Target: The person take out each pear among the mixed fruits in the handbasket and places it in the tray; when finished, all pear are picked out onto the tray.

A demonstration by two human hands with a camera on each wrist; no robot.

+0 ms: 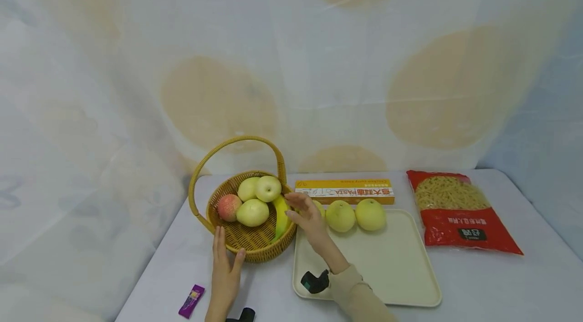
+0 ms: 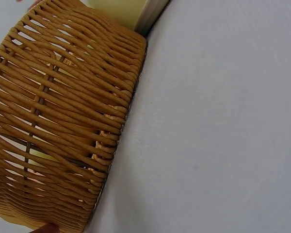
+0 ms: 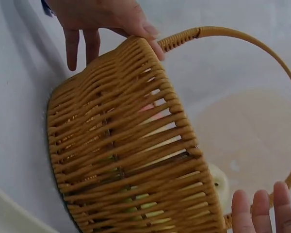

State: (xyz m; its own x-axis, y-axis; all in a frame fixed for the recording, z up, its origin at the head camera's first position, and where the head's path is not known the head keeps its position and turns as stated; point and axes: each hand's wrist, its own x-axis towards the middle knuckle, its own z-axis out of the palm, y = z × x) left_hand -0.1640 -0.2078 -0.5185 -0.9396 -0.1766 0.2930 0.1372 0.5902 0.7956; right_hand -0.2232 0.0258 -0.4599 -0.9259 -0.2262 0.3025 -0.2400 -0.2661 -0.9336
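Note:
A woven basket (image 1: 257, 253) with a tall arched handle holds a reddish peach (image 1: 229, 207), a banana (image 1: 281, 213) and several pale green fruits (image 1: 252, 212). At its front left is my left hand (image 1: 225, 271), fingers fairly straight, thumb spread toward the near rim. In the right wrist view the left hand (image 3: 104, 19) touches the rim and outer wall. My right hand (image 1: 310, 220) is beside the right rim, its fingers extended over the edge near the banana and gripping nothing. The left wrist view is mostly filled by the basket's wicker side (image 2: 63, 111).
Right of the basket lies a cream tray (image 1: 382, 271), with round yellow-green fruits (image 1: 340, 216) along its far edge. Behind it is a pasta box (image 1: 344, 191). A red bag of pasta (image 1: 460, 215) lies farther right. A small purple packet (image 1: 192, 301) is at the front left.

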